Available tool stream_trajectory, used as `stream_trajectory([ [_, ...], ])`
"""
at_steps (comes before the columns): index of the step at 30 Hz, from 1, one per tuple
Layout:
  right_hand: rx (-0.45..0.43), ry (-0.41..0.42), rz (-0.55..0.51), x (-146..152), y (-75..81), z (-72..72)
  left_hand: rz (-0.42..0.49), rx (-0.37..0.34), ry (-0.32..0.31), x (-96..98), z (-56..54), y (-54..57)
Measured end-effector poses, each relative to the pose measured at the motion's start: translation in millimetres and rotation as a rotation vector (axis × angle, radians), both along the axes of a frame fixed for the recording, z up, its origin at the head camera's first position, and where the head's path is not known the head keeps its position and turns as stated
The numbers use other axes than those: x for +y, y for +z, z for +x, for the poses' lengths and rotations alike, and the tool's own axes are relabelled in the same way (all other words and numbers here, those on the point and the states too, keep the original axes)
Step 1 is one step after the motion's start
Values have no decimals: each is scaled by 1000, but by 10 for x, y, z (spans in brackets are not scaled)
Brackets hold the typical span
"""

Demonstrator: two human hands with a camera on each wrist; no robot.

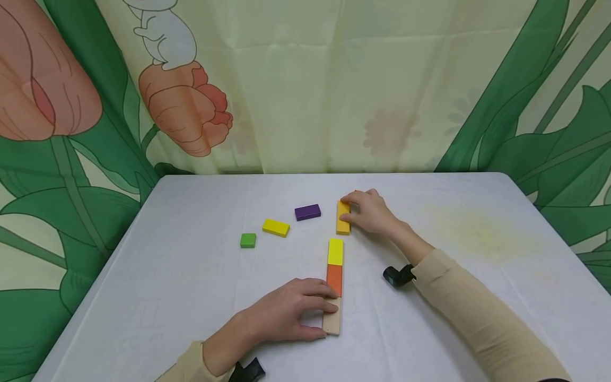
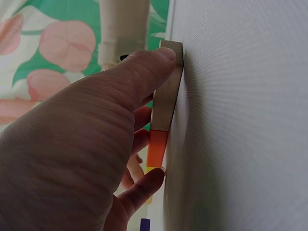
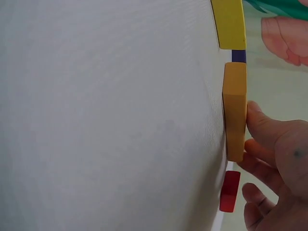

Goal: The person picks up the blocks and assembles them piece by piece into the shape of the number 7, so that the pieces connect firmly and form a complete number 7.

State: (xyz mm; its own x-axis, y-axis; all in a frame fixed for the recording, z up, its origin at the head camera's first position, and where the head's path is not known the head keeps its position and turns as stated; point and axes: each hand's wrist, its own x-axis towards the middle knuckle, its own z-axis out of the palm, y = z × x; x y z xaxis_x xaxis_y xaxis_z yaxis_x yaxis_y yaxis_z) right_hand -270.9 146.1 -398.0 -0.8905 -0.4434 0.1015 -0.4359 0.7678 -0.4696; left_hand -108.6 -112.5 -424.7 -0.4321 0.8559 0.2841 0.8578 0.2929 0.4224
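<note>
My left hand [image 1: 291, 310] lies over a plain wooden block [image 1: 332, 323], fingers across its top and thumb at its near left corner. The wooden block, an orange block [image 1: 334, 276] and a yellow block [image 1: 335, 252] form one straight row, end to end. Just past the row's far end, my right hand [image 1: 372, 212] pinches an amber block [image 1: 342, 227] between thumb and fingers. This block lies lengthwise, a small gap from the yellow one. Beyond it in the right wrist view is a red block [image 3: 230, 191], mostly hidden by the hand in the head view.
Left of the row lie a purple block [image 1: 307, 212], a second yellow block [image 1: 276, 227] and a small green block [image 1: 248, 240], apart from each other. A white cloth covers the table [image 1: 167, 254]. Behind its far edge hangs a printed curtain [image 1: 296, 106].
</note>
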Motion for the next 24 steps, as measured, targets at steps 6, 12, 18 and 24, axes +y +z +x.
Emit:
stream_trajectory([
  [6,-22,-14,2,-62,9,-6,-24,-32,12,-2,3,14],
  [12,-32,-9,-11,-110,29,33,3,4,-2,-2,-5,1],
  [18,-34,0,3,-134,29,68,13,30,-7,-3,-9,-12],
  [24,-31,4,12,-145,31,95,16,22,-6,-3,-10,-15],
])
